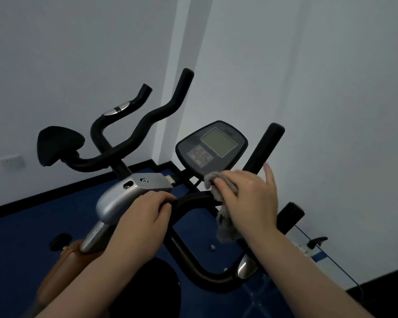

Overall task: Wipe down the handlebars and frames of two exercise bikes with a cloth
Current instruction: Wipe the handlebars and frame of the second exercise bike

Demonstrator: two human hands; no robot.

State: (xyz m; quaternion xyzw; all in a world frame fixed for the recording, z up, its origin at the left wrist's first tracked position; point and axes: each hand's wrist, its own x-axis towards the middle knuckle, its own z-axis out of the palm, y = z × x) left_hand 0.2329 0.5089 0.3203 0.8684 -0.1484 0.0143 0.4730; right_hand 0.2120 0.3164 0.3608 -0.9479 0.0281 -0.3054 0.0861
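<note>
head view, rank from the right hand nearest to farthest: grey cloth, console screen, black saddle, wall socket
1. Grey cloth: under the right hand, pressed on the handlebar.
2. Console screen: just above the hand, slightly to its left.
3. Black saddle: well off to the left, on the other bike.
4. Wall socket: farthest, on the far left wall.

Left hand (145, 216) with fingers curled in a grip; right hand (251, 198) palm down, fingers bent, forefinger raised.
</note>
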